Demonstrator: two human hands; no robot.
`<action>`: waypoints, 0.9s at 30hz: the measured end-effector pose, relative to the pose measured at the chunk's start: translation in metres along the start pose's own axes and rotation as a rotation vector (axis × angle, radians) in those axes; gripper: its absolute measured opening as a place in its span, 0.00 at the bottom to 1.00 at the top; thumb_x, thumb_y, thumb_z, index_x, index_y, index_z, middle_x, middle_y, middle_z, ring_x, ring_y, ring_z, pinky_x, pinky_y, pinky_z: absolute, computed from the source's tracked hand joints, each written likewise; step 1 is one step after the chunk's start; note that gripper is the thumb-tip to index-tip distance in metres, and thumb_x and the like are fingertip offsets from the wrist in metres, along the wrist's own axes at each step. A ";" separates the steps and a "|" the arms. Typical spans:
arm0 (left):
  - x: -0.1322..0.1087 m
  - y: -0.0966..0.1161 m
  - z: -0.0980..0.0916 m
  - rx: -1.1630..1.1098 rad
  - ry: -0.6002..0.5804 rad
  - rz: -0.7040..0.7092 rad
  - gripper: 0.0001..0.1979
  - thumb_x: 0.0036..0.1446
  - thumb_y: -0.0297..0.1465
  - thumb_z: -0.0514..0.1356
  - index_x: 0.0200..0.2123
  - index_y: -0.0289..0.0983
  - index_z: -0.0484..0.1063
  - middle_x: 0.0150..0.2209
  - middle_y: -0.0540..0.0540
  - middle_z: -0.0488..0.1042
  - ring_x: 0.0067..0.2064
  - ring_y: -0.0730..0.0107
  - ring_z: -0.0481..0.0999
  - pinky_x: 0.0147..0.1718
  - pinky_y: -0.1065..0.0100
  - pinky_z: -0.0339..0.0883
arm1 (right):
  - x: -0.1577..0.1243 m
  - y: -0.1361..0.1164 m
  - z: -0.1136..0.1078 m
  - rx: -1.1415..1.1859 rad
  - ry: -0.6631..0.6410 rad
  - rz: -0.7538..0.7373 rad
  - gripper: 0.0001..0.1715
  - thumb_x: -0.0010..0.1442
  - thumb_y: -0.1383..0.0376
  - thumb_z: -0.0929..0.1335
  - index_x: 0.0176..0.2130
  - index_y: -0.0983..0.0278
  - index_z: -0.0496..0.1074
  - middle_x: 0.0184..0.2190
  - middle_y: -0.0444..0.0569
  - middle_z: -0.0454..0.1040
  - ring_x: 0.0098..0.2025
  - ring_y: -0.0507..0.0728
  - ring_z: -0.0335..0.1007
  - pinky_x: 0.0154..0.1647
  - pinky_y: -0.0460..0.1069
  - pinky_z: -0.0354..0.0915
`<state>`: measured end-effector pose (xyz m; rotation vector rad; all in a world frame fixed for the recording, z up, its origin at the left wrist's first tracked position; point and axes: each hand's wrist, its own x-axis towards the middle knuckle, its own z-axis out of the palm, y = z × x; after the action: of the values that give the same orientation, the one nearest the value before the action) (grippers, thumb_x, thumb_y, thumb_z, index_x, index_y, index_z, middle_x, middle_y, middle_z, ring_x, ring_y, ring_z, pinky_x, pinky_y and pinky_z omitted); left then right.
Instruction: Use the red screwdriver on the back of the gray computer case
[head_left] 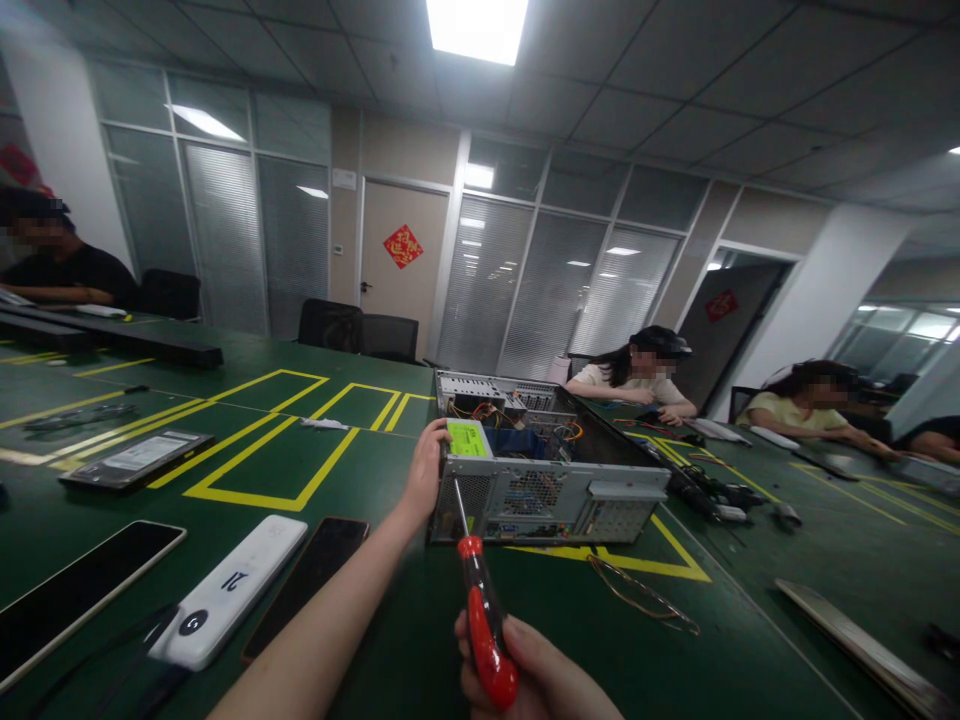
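An open desktop computer case lies on its side on the green table, its rear panel facing me. Inside it are wires and a power supply with a green label. My left hand grips the case's upper left rear corner, fingers wrapped over the edge by the label. My right hand is closed round the red handle of a screwdriver. The metal shaft points up and away, its tip at the rear panel near the left corner.
A white power bank, a dark phone and another phone lie at the near left. Yellow tape lines mark the table. A thin wire loop lies right of the case. Three other people sit at the table's far sides.
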<state>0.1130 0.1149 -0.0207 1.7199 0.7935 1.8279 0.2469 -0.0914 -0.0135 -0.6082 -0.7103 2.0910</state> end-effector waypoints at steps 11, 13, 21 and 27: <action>0.001 -0.001 0.001 -0.016 0.009 0.006 0.23 0.66 0.48 0.42 0.40 0.40 0.70 0.57 0.42 0.68 0.61 0.62 0.66 0.64 0.57 0.56 | -0.008 -0.012 0.011 -0.083 -0.021 0.002 0.30 0.52 0.53 0.76 0.50 0.60 0.69 0.32 0.41 0.74 0.17 0.42 0.58 0.20 0.42 0.48; 0.001 -0.001 0.001 -0.020 0.008 0.005 0.23 0.66 0.49 0.42 0.40 0.41 0.70 0.57 0.42 0.68 0.61 0.62 0.66 0.63 0.58 0.57 | -0.007 -0.011 0.012 -0.050 -0.043 0.033 0.34 0.52 0.52 0.76 0.54 0.59 0.67 0.37 0.46 0.77 0.23 0.46 0.68 0.26 0.44 0.56; 0.000 0.000 0.000 -0.002 -0.008 -0.007 0.23 0.67 0.47 0.41 0.40 0.40 0.69 0.58 0.42 0.68 0.62 0.62 0.66 0.64 0.57 0.56 | -0.003 -0.012 0.014 -0.096 -0.185 0.109 0.36 0.47 0.67 0.77 0.55 0.60 0.67 0.52 0.53 0.76 0.45 0.58 0.78 0.47 0.50 0.64; 0.000 -0.002 0.000 0.001 0.002 0.005 0.21 0.67 0.45 0.41 0.40 0.41 0.69 0.58 0.43 0.68 0.62 0.62 0.65 0.64 0.56 0.56 | -0.003 -0.009 0.006 -0.106 -0.109 0.053 0.37 0.47 0.59 0.79 0.53 0.62 0.68 0.38 0.47 0.80 0.35 0.52 0.79 0.33 0.42 0.65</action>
<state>0.1133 0.1163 -0.0222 1.7223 0.7926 1.8329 0.2494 -0.0910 -0.0023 -0.5799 -0.8801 2.1593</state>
